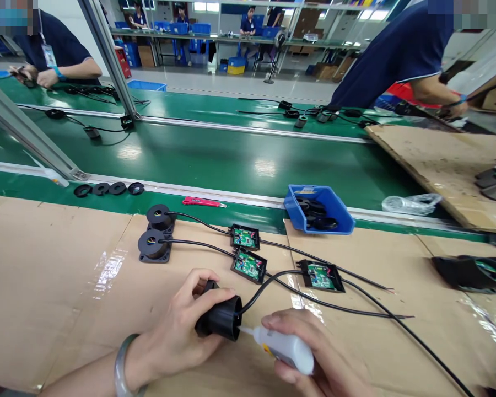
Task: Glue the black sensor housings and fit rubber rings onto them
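**Left hand [190,322] round the housing [223,320], right hand [314,344] on the bottle [287,348]**

Left: thumb and fingers half curled round the black housing. Right: wrapped about the white bottle, thumb on top, nozzle [247,330] at the housing's rim; can't tell from here if it touches.

Handling, my read: housing is light, stiff, a bit slick. Hold the outer wall by the flange, fingers clear of the mouth. Bottle looks light and soft-walled; grip the body, not the thin nozzle. Cable [289,272] looks springy; board [322,274] on it is the fragile bit, so no tugging.

Position: housing lies tipped on its side within the left hand, over the cardboard [103,325], mouth toward the right hand. Board is beyond the right hand. Two more housings [152,245] stand beyond the left hand, off to its left.
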`<state>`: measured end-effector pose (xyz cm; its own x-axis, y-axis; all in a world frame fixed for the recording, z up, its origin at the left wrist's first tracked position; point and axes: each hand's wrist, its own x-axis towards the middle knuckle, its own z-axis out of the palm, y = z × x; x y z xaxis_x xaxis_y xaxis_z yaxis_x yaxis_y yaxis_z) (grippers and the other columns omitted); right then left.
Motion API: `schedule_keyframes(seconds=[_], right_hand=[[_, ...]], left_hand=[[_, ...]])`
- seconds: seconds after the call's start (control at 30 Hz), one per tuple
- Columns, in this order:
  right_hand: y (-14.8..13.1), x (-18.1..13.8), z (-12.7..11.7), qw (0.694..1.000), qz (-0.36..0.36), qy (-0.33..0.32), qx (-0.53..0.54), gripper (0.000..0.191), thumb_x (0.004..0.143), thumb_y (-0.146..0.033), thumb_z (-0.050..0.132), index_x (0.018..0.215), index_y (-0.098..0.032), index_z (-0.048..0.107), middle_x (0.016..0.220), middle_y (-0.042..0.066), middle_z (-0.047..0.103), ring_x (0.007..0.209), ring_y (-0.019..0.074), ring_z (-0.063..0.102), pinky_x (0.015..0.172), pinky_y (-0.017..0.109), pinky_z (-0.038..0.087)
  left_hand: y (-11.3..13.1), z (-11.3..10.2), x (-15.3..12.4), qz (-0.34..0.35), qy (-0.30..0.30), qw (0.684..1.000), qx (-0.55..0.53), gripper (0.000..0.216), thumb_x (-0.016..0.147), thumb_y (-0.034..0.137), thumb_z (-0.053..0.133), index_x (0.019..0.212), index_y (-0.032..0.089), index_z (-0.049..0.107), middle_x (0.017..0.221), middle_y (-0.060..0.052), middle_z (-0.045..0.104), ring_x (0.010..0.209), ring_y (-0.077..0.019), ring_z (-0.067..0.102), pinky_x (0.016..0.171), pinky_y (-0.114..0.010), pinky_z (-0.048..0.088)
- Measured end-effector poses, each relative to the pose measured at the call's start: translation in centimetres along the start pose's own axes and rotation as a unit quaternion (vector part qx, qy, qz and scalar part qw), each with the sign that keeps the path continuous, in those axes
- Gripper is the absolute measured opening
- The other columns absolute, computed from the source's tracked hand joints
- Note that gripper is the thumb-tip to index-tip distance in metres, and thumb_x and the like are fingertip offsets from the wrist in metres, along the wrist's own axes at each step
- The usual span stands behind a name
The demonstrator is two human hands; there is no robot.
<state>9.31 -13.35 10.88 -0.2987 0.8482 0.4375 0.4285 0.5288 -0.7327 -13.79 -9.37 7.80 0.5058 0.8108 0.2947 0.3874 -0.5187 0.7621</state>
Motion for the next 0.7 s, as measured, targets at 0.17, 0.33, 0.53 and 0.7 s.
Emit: schedule_keyframes(seconds=[0.17,0.33,0.53,0.7], right_hand=[[-0.03,0.31,-0.21,0.999,-0.018,0.007,-0.03,0.024,0.101,-0.032,0.052,0.122,-0.021,0.055,0.098,0.008,0.07,0.086,0.0172,0.069,0.073,0.022,0.057],[-0.02,0.3,-0.48,0.999,-0.021,0.002,-0.028,0.023,0.101,-0.033,0.052,0.12,-0.02,0.057,0.097,0.008,0.071,0.085,0.0184,0.071,0.072,0.023,0.058],[-0.08,0.06,-0.44,0.999,-0.003,0.029,-0.028,0.023,0.099,-0.033,0.056,0.118,-0.021,0.06,0.096,0.007,0.072,0.086,0.0192,0.071,0.071,0.023,0.059],[0.07,-0.26,-0.62,0.997,0.042,0.059,0.038,0.021,0.096,-0.036,0.06,0.112,-0.023,0.064,0.092,0.006,0.072,0.082,0.0197,0.072,0.068,0.023,0.06]], left_hand=[[-0.17,0.18,-0.23,0.02,0.004,1.0,0.008,0.055,0.079,0.0,0.058,0.129,0.023,0.055,0.124,-0.01,0.043,0.112,-0.0211,0.055,0.092,-0.031,0.054],[-0.17,0.17,-0.23,0.04,0.012,0.999,0.027,0.054,0.081,0.0,0.056,0.13,0.021,0.054,0.125,-0.011,0.043,0.114,-0.0214,0.053,0.09,-0.029,0.054],[-0.35,0.21,-0.52,0.042,0.009,0.998,0.039,0.057,0.079,-0.002,0.055,0.131,0.021,0.054,0.127,-0.011,0.042,0.118,-0.0211,0.051,0.094,-0.029,0.052],[-0.24,0.4,-0.56,0.04,0.016,0.999,0.026,0.059,0.078,-0.004,0.053,0.13,0.023,0.053,0.128,-0.01,0.041,0.118,-0.0199,0.051,0.095,-0.027,0.049]])
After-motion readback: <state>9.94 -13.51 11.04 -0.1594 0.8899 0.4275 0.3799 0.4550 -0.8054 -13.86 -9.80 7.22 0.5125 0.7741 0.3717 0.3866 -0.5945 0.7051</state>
